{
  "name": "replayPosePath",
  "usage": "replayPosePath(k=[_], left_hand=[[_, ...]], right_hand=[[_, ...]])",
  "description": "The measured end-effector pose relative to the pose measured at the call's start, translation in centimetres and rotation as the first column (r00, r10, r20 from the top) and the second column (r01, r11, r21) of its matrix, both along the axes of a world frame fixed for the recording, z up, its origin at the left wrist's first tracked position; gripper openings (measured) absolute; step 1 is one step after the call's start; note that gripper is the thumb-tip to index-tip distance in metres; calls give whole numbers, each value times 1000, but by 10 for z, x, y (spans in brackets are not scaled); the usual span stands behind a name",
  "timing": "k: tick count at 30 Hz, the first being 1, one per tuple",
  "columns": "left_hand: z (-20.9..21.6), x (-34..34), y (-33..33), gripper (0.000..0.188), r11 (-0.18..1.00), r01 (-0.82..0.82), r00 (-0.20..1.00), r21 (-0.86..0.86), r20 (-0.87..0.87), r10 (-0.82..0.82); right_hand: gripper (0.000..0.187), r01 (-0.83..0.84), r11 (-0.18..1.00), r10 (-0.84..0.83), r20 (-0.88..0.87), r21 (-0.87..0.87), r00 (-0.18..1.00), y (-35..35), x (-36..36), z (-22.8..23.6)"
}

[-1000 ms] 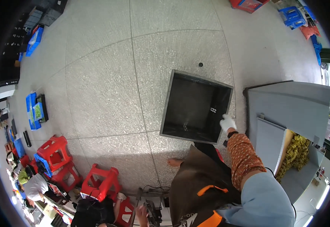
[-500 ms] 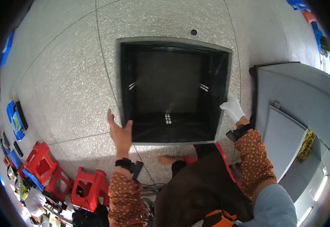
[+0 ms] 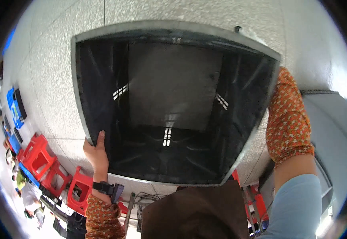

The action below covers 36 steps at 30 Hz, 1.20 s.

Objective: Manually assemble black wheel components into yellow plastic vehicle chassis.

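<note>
A large square storage box (image 3: 173, 87) with black inner walls and a grey rim is held up in front of me, its open side facing me. Small slots on its sides let light through. My left hand (image 3: 97, 153) grips the near left rim, thumb inside and fingers behind the wall. My right forearm (image 3: 289, 115), in an orange patterned sleeve, reaches along the outside of the right wall. The box hides most or all of my right hand; a blurred whitish patch shows beyond the far right rim, and I cannot tell whether it is the glove.
Red plastic stools (image 3: 40, 157) stand at the left, with a blue case (image 3: 16, 107) beyond them. A large grey padded-looking piece (image 3: 328, 123) is at the right. Speckled floor tiles (image 3: 54, 79) surround the box. A brown cloth (image 3: 197, 213) lies over my lap.
The box has come up closer and looks larger. My left hand has gone from open beside it to gripping its rim. My right hand has slid from the right side to behind the box.
</note>
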<state>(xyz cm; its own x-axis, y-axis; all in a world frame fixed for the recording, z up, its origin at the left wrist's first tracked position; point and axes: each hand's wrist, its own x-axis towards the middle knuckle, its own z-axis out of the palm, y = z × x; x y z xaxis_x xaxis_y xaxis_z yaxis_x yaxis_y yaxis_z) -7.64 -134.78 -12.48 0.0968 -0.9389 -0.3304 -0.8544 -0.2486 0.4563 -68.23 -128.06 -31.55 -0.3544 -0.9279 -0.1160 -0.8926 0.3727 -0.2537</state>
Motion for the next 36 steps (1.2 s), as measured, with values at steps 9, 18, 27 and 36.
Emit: replayPosePath(k=[9,18,27,36], left_hand=[[10,-22,-5,40,997,-53,993,-49,103,58],[-2,-31,-5,41,996,68,997,-60,27,-66],[78,17,-34,99,947,254,830,198,-547,-108],[173,152,282,45,984,175,922,-17,-348,-170]], right_hand=[[32,0,962,-44,153,274,987,244,-124,-147],[29,27,842,-162,205,539,965,330,29,-87],[13,216,634,-551,237,743,800,410,197,320],[25,48,892,-118,129,449,985,336,312,451]])
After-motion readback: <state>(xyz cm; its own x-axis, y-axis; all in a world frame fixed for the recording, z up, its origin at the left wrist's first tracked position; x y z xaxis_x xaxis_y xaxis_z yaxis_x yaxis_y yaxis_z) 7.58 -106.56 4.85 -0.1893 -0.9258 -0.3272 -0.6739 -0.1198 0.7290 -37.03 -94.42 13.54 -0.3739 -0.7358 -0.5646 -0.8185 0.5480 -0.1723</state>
